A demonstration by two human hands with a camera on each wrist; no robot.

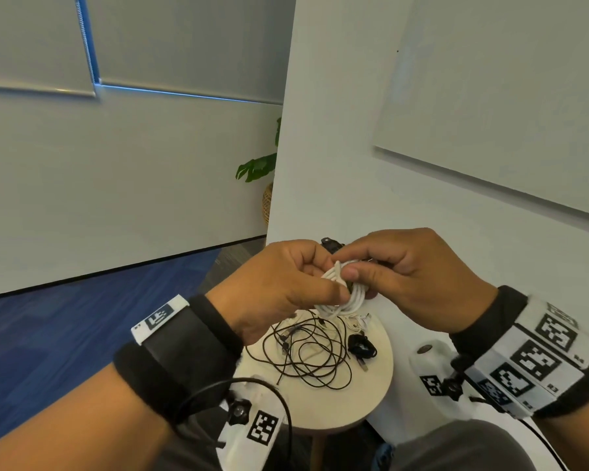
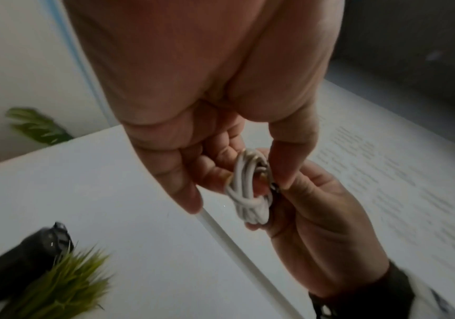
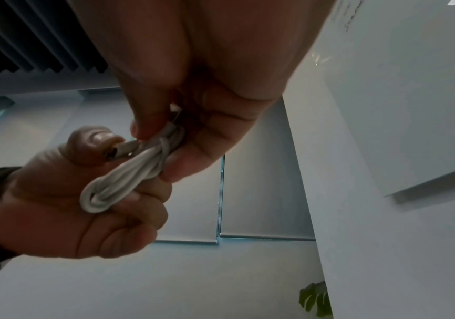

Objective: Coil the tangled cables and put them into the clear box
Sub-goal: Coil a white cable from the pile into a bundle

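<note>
Both hands hold one white cable [image 1: 346, 295] wound into a small coil, raised above the round table [image 1: 337, 409]. My left hand [image 1: 286, 283] grips one side of the coil with thumb and curled fingers. My right hand [image 1: 388, 270] pinches the other side. In the left wrist view the coil [image 2: 248, 190] sits between the left hand [image 2: 221, 155] and the right hand [image 2: 311, 205]. The right wrist view shows the coil [image 3: 130, 172], its plug end by the left hand's [image 3: 98, 211] thumb, and the right hand [image 3: 193, 133]. A tangled black cable [image 1: 306, 355] lies on the table. No clear box is visible.
A small black bundle [image 1: 361, 346] and a bit of white cable [image 1: 357, 322] lie on the table beside the tangle. A dark object [image 1: 330, 244] shows behind my hands. A white wall rises close behind the table, and blue carpet [image 1: 82, 334] lies to the left.
</note>
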